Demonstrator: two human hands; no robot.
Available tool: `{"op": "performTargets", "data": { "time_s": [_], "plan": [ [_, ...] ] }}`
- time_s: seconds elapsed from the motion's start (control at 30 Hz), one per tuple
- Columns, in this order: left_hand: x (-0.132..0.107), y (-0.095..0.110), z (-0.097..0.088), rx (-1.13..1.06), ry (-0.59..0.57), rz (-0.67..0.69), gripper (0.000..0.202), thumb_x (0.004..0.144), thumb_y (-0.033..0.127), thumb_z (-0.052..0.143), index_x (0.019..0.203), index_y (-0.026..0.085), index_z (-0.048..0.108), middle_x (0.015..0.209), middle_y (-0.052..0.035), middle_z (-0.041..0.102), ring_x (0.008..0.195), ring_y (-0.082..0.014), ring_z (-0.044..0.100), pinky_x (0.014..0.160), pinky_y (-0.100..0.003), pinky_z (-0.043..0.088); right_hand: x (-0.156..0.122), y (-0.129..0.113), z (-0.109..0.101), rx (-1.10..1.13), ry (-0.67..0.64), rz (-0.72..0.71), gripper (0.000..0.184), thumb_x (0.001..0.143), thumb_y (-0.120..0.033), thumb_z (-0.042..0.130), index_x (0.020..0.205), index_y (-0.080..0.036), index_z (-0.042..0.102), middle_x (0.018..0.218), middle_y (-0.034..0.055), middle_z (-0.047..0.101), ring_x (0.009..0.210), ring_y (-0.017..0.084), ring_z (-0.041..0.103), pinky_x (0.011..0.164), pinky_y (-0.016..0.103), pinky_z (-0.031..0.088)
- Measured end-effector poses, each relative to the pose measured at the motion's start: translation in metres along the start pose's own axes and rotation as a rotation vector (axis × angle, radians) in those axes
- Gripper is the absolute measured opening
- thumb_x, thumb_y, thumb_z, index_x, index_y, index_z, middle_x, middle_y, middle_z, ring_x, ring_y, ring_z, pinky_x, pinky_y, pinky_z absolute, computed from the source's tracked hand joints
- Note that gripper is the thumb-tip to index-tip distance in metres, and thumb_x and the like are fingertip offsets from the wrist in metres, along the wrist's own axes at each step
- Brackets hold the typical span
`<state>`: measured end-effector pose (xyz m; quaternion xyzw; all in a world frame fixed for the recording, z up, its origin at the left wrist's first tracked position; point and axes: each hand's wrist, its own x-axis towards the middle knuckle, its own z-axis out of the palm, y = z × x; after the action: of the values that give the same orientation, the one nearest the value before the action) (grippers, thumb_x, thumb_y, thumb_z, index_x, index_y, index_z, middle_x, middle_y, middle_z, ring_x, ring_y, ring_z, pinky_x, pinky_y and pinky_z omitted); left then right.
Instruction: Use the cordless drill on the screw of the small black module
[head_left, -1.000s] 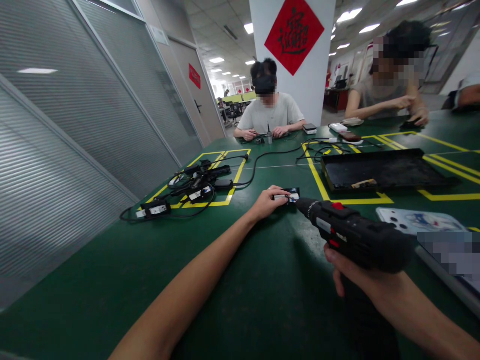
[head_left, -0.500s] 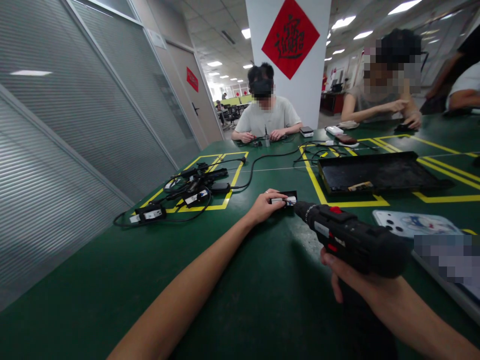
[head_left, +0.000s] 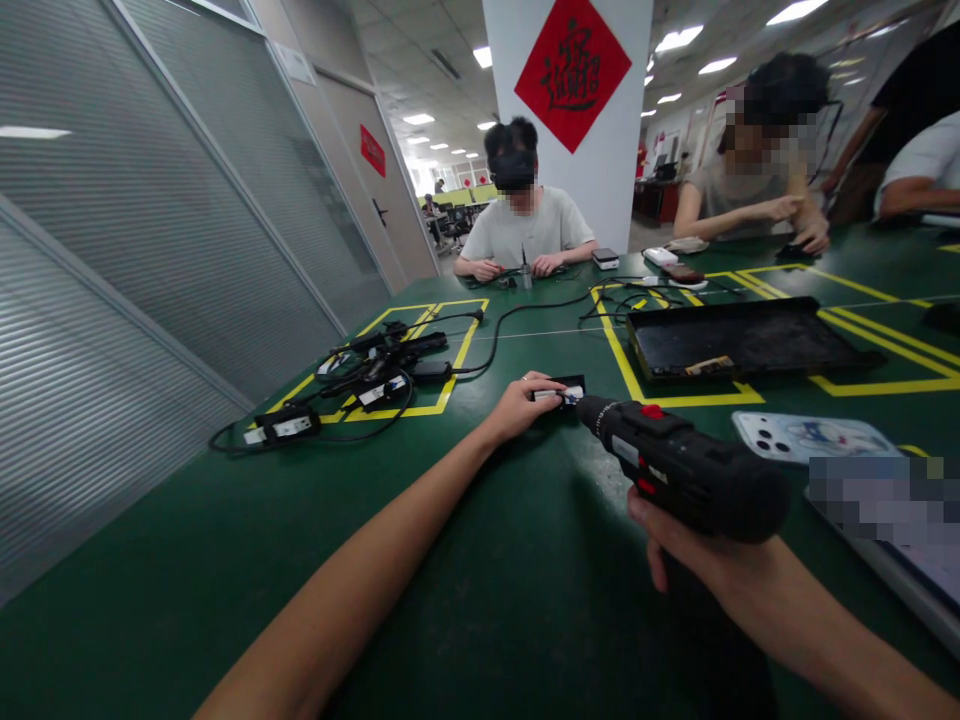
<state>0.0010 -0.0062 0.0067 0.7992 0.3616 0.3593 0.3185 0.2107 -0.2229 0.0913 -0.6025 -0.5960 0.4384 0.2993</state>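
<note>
My right hand (head_left: 705, 550) is wrapped around the grip of a black cordless drill (head_left: 675, 460) with red details. The drill points left and away from me, its chuck close to a small black casing (head_left: 571, 382) with a whitish inside. Small wires seem to show within that casing, but the drill tip and the exact contact point are too small to make out. On the left side of the casing, my left hand (head_left: 520, 404) presses with closed fingers, holding it on the green table (head_left: 480, 560).
A tangle of black adapters and cables (head_left: 390, 365) lies at left. Beyond the drill sits a shallow black tray (head_left: 742, 340) with a small part in it. A phone (head_left: 817, 437) and a blurred-screen device (head_left: 892, 540) lie at right. Two people (head_left: 529, 225) work across the table.
The whole view has shifted slightly, so everything appears a little further left. Both hands, the drill and the casing keep nearly the same positions relative to each other.
</note>
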Motion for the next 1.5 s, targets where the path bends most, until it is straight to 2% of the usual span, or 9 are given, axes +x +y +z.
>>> {"op": "performTargets", "data": {
  "time_s": [0.13, 0.27, 0.4, 0.63, 0.8, 0.97, 1.23, 1.37, 1.5],
  "plan": [
    [0.000, 0.000, 0.000, -0.005, 0.000, 0.002, 0.026, 0.078, 0.029, 0.063, 0.102, 0.021, 0.071, 0.105, -0.0061, 0.061, 0.101, -0.0198, 0.055, 0.092, -0.035, 0.042, -0.001, -0.004, 0.000, -0.003, 0.002, -0.007, 0.040, 0.083, -0.052, 0.049, 0.059, -0.022, 0.060, 0.058, 0.0015, 0.063, 0.060, 0.017, 0.060, 0.056, 0.028, 0.046],
    [0.000, 0.000, 0.000, -0.005, 0.001, 0.016, 0.026, 0.079, 0.029, 0.062, 0.102, 0.021, 0.070, 0.105, -0.0057, 0.061, 0.101, -0.0190, 0.055, 0.094, -0.034, 0.041, -0.002, -0.007, 0.001, 0.032, 0.011, 0.019, 0.030, 0.081, -0.049, 0.052, 0.074, -0.022, 0.064, 0.053, -0.0007, 0.060, 0.052, 0.016, 0.056, 0.054, 0.027, 0.045],
    [0.000, -0.001, 0.000, -0.001, 0.001, 0.018, 0.026, 0.079, 0.030, 0.062, 0.102, 0.020, 0.070, 0.105, -0.0059, 0.061, 0.101, -0.0190, 0.055, 0.092, -0.033, 0.042, -0.001, -0.003, 0.001, 0.113, 0.015, 0.015, 0.031, 0.080, -0.050, 0.054, 0.082, -0.021, 0.064, 0.055, -0.0014, 0.060, 0.054, 0.016, 0.057, 0.056, 0.028, 0.045],
    [-0.001, -0.003, -0.001, 0.011, -0.009, 0.024, 0.028, 0.080, 0.032, 0.061, 0.105, 0.021, 0.070, 0.107, -0.0064, 0.060, 0.102, -0.0204, 0.055, 0.091, -0.034, 0.043, -0.002, -0.010, 0.001, 0.134, -0.156, 0.002, 0.040, 0.081, -0.046, 0.056, 0.113, -0.021, 0.056, 0.066, -0.0009, 0.065, 0.069, 0.018, 0.064, 0.070, 0.032, 0.049],
    [-0.001, -0.002, -0.001, 0.006, -0.014, 0.038, 0.028, 0.081, 0.029, 0.061, 0.105, 0.021, 0.070, 0.107, -0.0067, 0.060, 0.105, -0.0202, 0.054, 0.094, -0.034, 0.040, -0.002, -0.009, 0.006, 0.113, -0.150, -0.012, 0.031, 0.080, -0.042, 0.057, 0.101, -0.019, 0.060, 0.064, -0.0006, 0.063, 0.062, 0.017, 0.061, 0.063, 0.030, 0.049],
    [0.000, -0.002, 0.000, 0.000, -0.014, 0.033, 0.028, 0.081, 0.028, 0.061, 0.106, 0.020, 0.070, 0.107, -0.0068, 0.060, 0.104, -0.0199, 0.054, 0.095, -0.034, 0.040, 0.003, 0.003, 0.003, 0.037, -0.170, -0.025, 0.031, 0.084, -0.047, 0.051, 0.078, -0.019, 0.063, 0.068, 0.0022, 0.064, 0.071, 0.019, 0.061, 0.071, 0.032, 0.046],
    [-0.001, -0.001, -0.001, -0.001, -0.016, 0.035, 0.027, 0.080, 0.028, 0.061, 0.105, 0.020, 0.070, 0.107, -0.0067, 0.060, 0.104, -0.0200, 0.054, 0.096, -0.035, 0.040, 0.001, 0.004, 0.004, 0.032, -0.166, 0.020, 0.033, 0.084, -0.050, 0.050, 0.080, -0.020, 0.064, 0.076, 0.0047, 0.067, 0.083, 0.022, 0.061, 0.075, 0.034, 0.044],
    [-0.001, -0.001, -0.001, -0.003, -0.015, 0.036, 0.028, 0.080, 0.028, 0.061, 0.105, 0.020, 0.070, 0.107, -0.0066, 0.060, 0.102, -0.0195, 0.054, 0.095, -0.034, 0.040, 0.002, 0.005, 0.003, 0.074, -0.179, 0.019, 0.032, 0.085, -0.050, 0.050, 0.093, -0.021, 0.062, 0.066, 0.0008, 0.064, 0.074, 0.020, 0.061, 0.077, 0.035, 0.043],
    [0.000, -0.002, 0.000, -0.003, -0.011, 0.030, 0.028, 0.080, 0.029, 0.061, 0.105, 0.020, 0.070, 0.107, -0.0065, 0.060, 0.103, -0.0197, 0.055, 0.094, -0.034, 0.041, 0.003, 0.007, 0.000, 0.136, -0.183, 0.008, 0.032, 0.085, -0.050, 0.050, 0.095, -0.021, 0.060, 0.062, -0.0011, 0.062, 0.073, 0.019, 0.060, 0.081, 0.035, 0.042]
  ]
}}
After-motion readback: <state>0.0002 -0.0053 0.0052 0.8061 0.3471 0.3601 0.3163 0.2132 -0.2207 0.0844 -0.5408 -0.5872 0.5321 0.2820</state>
